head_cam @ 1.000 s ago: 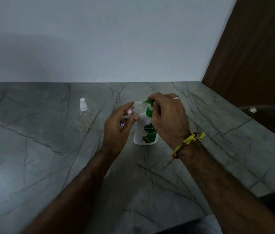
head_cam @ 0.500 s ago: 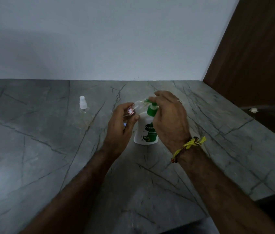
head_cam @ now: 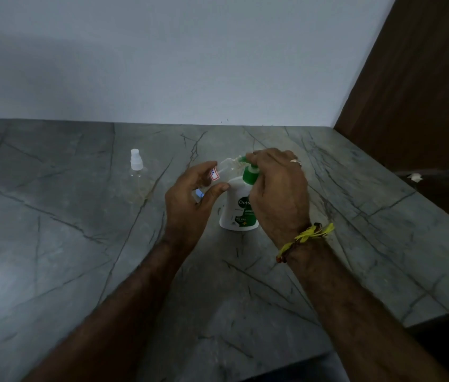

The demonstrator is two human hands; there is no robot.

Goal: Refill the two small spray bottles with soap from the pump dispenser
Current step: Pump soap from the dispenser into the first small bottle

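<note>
Pump head risen again after a press, bottle held at the spout.

Capped spray bottle (head_cam: 137, 172) waits left of both hands; left hand (head_cam: 190, 205) pinches the open spray bottle (head_cam: 224, 170), tilted to the nozzle; right hand (head_cam: 278, 194) curls over the pump dispenser (head_cam: 241, 205): refilling continues.

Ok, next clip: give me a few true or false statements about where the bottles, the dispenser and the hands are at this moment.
1. The left hand holds a clear small bottle tilted toward the pump's spout. True.
2. The right hand lies flat on the table. False: it is on top of the green pump head of the soap dispenser.
3. A second spray bottle stands upright to the left, untouched. True.
4. That second bottle has its white sprayer cap removed. False: the cap is on.
5. The dispenser lies on its side. False: it stands upright on the table.
</note>
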